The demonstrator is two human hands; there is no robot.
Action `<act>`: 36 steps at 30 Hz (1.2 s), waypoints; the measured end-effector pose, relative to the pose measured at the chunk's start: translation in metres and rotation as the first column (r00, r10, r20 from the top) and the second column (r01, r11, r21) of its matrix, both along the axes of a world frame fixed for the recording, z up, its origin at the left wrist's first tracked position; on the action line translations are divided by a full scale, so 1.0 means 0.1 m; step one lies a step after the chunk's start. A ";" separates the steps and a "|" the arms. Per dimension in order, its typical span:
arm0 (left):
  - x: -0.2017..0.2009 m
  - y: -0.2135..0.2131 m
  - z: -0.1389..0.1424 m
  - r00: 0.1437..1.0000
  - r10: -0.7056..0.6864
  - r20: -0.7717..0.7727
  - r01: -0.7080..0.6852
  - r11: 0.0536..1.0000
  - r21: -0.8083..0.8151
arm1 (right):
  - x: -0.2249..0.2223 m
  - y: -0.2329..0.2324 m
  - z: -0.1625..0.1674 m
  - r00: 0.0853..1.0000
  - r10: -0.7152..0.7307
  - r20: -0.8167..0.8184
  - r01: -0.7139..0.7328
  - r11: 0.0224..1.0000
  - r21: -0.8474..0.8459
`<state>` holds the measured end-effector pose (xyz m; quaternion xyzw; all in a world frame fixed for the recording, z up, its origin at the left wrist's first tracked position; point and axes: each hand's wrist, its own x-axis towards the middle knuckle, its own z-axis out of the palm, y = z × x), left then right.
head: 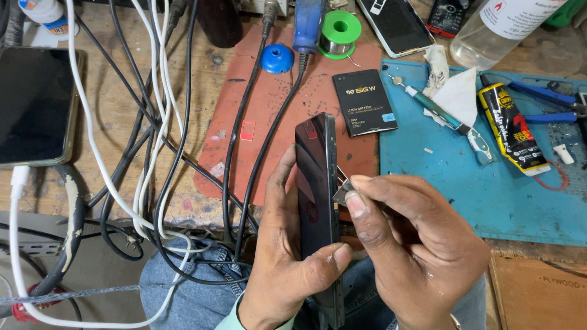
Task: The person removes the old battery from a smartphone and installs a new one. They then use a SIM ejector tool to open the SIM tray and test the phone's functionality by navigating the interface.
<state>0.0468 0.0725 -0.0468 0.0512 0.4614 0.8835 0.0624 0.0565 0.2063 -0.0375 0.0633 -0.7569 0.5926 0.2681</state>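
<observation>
My left hand (pixel 287 256) grips a black smartphone (pixel 317 183), held upright on its edge with the dark screen turned left. My right hand (pixel 416 244) pinches a small grey metal piece (pixel 342 192) against the phone's right side edge, thumb and forefinger closed on it. Both hands hover over my lap, just in front of a reddish work mat (pixel 275 116). A flat black battery (pixel 364 102) lies on that mat, beyond the phone.
A blue mat (pixel 465 183) at right carries a yellow-and-black glue tube (pixel 512 128), a screwdriver (pixel 437 110), blue-handled pliers (pixel 550 104) and a tissue. Black and white cables (pixel 153 122) cross the wooden bench. A second phone (pixel 33 104) lies far left; green solder spool (pixel 340 33) and clear bottle (pixel 501 27) behind.
</observation>
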 end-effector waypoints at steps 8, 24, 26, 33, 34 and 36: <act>-0.01 0.03 -0.03 0.999 0.017 -0.032 -0.017 1.000 0.007 | 0.02 0.02 -0.03 0.999 -0.041 0.032 0.041 0.999 -0.013; 0.00 0.05 -0.01 0.993 0.068 -0.095 -0.077 0.993 -0.094 | 0.04 0.03 -0.07 0.998 -0.060 0.019 0.060 0.998 -0.002; 0.00 0.06 -0.01 0.991 0.072 -0.112 -0.084 0.990 -0.109 | 0.04 0.03 -0.07 0.998 -0.062 0.010 0.062 0.998 -0.019; 0.00 0.04 0.00 1.000 0.019 -0.019 -0.018 0.999 0.036 | 0.05 0.04 -0.10 0.997 -0.078 0.025 0.077 0.997 0.015; 0.00 0.04 0.00 0.998 0.029 -0.048 -0.029 1.000 -0.007 | 0.05 0.04 -0.10 0.997 -0.070 0.028 0.069 0.997 0.025; 0.00 0.05 0.00 0.994 0.041 -0.100 -0.051 0.994 -0.095 | 0.05 0.03 -0.11 0.997 -0.070 0.007 0.070 0.998 -0.004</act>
